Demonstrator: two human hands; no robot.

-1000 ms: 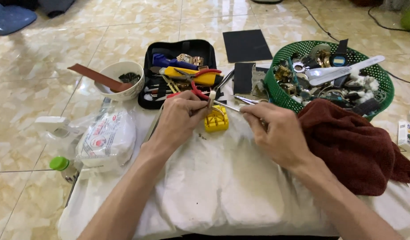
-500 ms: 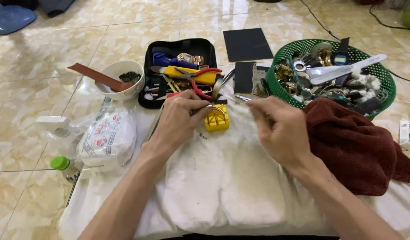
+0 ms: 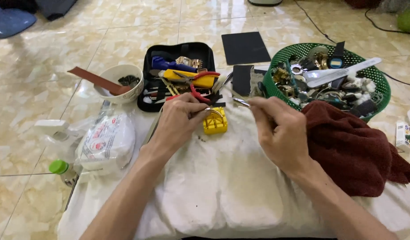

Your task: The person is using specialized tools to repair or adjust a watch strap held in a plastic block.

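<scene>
My left hand (image 3: pixel 180 122) rests on the white cloth (image 3: pixel 222 186) and pinches a thin metal band against the small yellow block (image 3: pixel 215 122). My right hand (image 3: pixel 280 129) is to the right of the block. It holds slim metal tweezers (image 3: pixel 238 101) whose tip points left, above and beside the block. A few tiny dark bits (image 3: pixel 200 138) lie on the cloth just left of the block.
A black tool case (image 3: pixel 180 73) with red-handled pliers lies behind my hands. A green basket (image 3: pixel 327 73) of watch parts stands at the right, a dark red towel (image 3: pixel 351 146) beside it. At the left are a white bowl (image 3: pixel 120 82), a plastic bag (image 3: pixel 108 140) and a green-capped bottle (image 3: pixel 60 169).
My right hand has shifted a little left and up with the tweezers, closer to the yellow block. My left hand has stayed on the block.
</scene>
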